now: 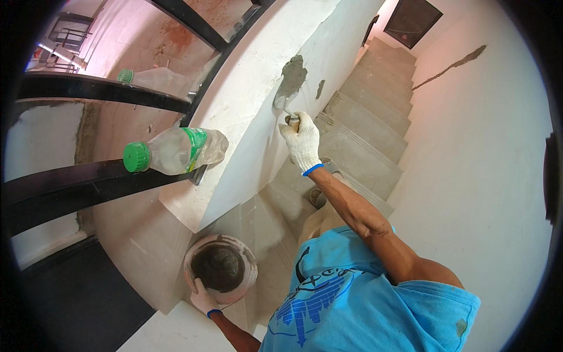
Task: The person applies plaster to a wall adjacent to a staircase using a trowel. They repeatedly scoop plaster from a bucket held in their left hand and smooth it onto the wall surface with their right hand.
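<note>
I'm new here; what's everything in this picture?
Low wall: one, white, centre
Stairs: one flight, grey, right of low wall
Side wall: one, white, far right
Railing: one, black, left
Bottles: two, clear with green caps, by railing
Bucket: one, pinkish, bottom centre-left
Paste: one bucketful, grey, in bucket
Patches: two, grey, low wall
Trowel: one, grey, on larger patch
Panel: one, dark, top right
Shirt: one, blue, bottom
Right hand: one, white-gloved, on trowel handle
Left hand: one, white-gloved, on bucket rim

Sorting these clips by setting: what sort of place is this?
Probably a stairwell still being finished: concrete steps climb between white walls, a grey patch marks the low wall, and a bucket holds grey mix.
</note>
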Motion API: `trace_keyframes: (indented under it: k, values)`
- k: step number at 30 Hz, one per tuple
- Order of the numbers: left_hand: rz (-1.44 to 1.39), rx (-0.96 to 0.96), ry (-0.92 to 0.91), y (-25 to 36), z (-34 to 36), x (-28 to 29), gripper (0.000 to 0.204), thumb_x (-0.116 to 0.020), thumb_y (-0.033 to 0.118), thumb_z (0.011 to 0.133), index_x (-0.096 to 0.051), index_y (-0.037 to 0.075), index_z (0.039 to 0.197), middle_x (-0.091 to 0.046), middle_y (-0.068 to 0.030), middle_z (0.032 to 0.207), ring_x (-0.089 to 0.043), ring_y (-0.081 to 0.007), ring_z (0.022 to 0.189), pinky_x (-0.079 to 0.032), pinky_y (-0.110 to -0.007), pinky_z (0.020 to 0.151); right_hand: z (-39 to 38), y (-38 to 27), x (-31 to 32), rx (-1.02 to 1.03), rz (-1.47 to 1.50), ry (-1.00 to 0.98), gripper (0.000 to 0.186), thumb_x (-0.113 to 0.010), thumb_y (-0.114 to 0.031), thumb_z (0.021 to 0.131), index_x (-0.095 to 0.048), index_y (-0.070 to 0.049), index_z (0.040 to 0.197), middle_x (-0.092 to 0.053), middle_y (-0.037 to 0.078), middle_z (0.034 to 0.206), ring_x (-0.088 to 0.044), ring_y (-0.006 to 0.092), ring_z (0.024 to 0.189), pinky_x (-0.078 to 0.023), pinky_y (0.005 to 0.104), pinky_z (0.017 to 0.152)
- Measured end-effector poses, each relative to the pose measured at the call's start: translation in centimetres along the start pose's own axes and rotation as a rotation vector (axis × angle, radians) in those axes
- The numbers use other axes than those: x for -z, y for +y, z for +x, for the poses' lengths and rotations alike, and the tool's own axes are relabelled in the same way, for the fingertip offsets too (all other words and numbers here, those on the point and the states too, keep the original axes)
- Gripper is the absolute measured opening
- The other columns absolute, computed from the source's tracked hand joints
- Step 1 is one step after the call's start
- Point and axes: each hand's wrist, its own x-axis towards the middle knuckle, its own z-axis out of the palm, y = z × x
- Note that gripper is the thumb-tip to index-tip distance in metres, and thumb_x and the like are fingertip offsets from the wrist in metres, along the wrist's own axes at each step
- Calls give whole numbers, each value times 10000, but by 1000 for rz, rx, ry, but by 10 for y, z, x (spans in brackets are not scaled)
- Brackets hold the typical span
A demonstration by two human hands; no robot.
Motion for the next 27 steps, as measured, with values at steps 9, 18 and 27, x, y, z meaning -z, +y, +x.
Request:
trace_keyframes:
  k: [9, 18, 27]
  values:
    - [-30, -12, -5, 6, -4, 0, 586, -627, 408, 1000, -691, -159, 1133, -758, -195, 973, -675, -243, 859, -528, -406, 810, -4, -7, 4, -86, 105, -5, 325, -751, -238, 831, -661, 6, 1027, -689, 212, 919, -690, 373, 856, -531, 435, 782]
    - [-20, -11, 8, -8, 3, 0, 604, -628, 432, 994, -701, -156, 1113, -759, -215, 956, -680, -257, 850, -528, -416, 805, -1, -14, 4, -215, 78, -71, 349, -748, -240, 827, -660, 8, 1056, -689, 218, 925, -685, 369, 852, -532, 437, 790]
    - [-28, -31, 25, -2, 0, -1, 597, -641, 424, 988, -697, -153, 1130, -758, -237, 958, -682, -265, 847, -527, -422, 801, -6, -20, 8, -121, 142, -51, 332, -742, -241, 830, -659, 5, 1035, -684, 206, 916, -691, 328, 856, -533, 417, 783]
